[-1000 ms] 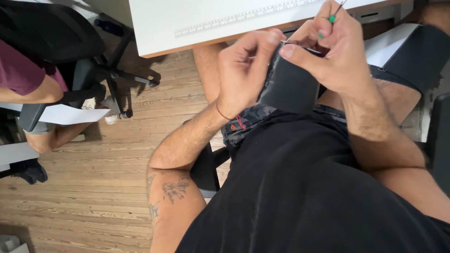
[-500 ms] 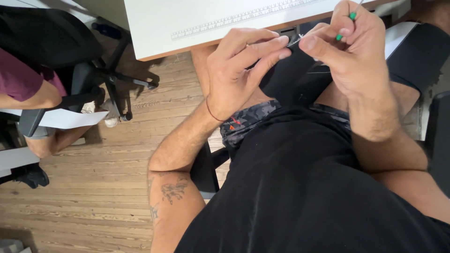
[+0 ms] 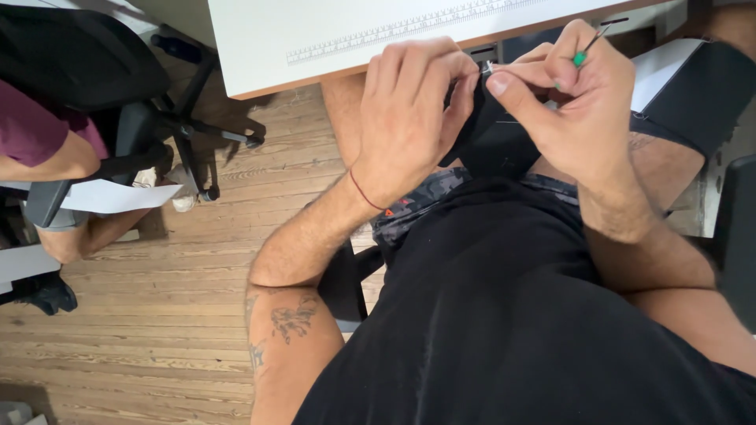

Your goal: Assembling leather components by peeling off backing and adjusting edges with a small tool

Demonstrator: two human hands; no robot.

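Note:
My left hand [image 3: 409, 118] is curled around a black piece of fabric [image 3: 492, 134] held over my lap, fingertips pressing near its top edge. My right hand [image 3: 571, 98] pinches a thin tool with a green tip [image 3: 581, 57] and its thumb meets the left fingers at a small shiny metal part [image 3: 487, 69] on the fabric. Both hands touch each other just below the white table's edge. Most of the fabric is hidden behind the hands.
A white table [image 3: 331, 31] with a printed ruler strip [image 3: 409, 27] runs along the top. A black office chair [image 3: 150, 118] and another person's arm and leg [image 3: 55, 165] are at the left on the wooden floor [image 3: 142, 330]. My black shirt fills the lower right.
Both hands have risen slightly toward the table edge and closed together; the left fingers now wrap tighter over the fabric, and the green-tipped tool has shifted a little to the right.

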